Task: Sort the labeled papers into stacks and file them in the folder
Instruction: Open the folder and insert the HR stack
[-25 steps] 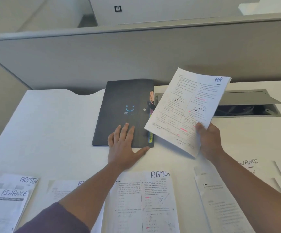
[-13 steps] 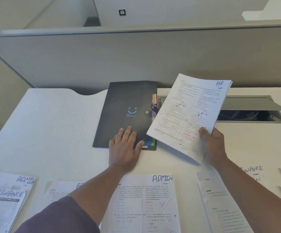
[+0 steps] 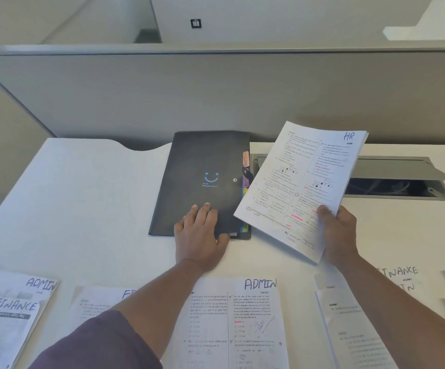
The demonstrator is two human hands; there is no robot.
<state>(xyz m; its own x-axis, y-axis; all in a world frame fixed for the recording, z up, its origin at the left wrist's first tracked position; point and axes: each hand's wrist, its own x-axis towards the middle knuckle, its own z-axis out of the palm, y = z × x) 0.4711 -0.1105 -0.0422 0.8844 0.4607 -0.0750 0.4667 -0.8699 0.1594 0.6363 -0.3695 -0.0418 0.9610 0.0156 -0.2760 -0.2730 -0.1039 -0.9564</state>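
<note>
Filing step in hand: right hand (image 3: 339, 230) grips the HR stack (image 3: 302, 182) above the table (image 3: 83, 195), left hand (image 3: 198, 230) lies flat on the closed folder (image 3: 202, 166), which apparently needs unclasping and opening next.

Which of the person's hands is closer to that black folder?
Left. The left hand rests flat on the black folder at its near edge; the right hand holds the HR papers just right of it.
</note>
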